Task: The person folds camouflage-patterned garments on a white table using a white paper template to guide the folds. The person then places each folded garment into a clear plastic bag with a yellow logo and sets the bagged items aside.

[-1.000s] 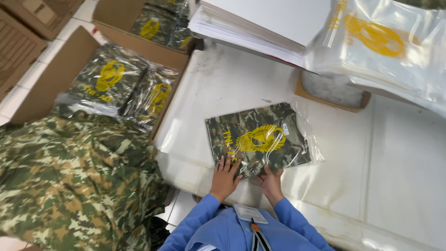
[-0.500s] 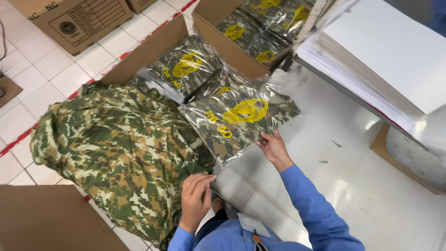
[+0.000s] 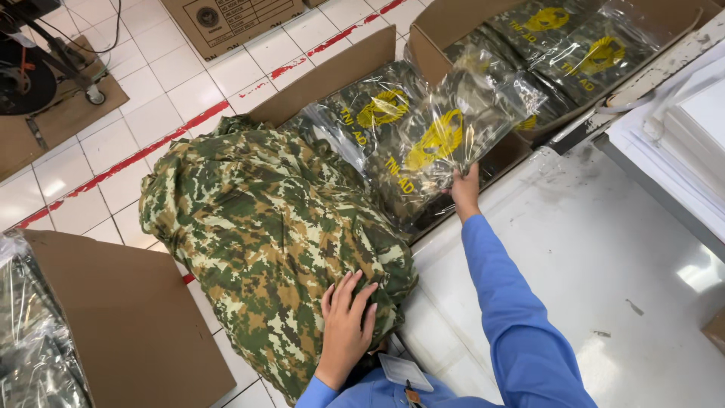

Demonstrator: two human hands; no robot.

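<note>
My right hand grips the near edge of a clear plastic bag holding folded camouflage cloth with a yellow emblem, held over an open cardboard box. Another bagged camouflage pack lies in that box under it. My left hand rests flat, fingers spread, on the near end of a big heap of loose camouflage cloth beside the white table.
A second open box at the top holds more bagged packs. A stack of white sheets sits on the table's right. A brown carton stands at lower left, another on the tiled floor.
My right hand has lifted the bagged pack off the table and carried it left over the open box. My left hand has moved onto the camouflage heap.
</note>
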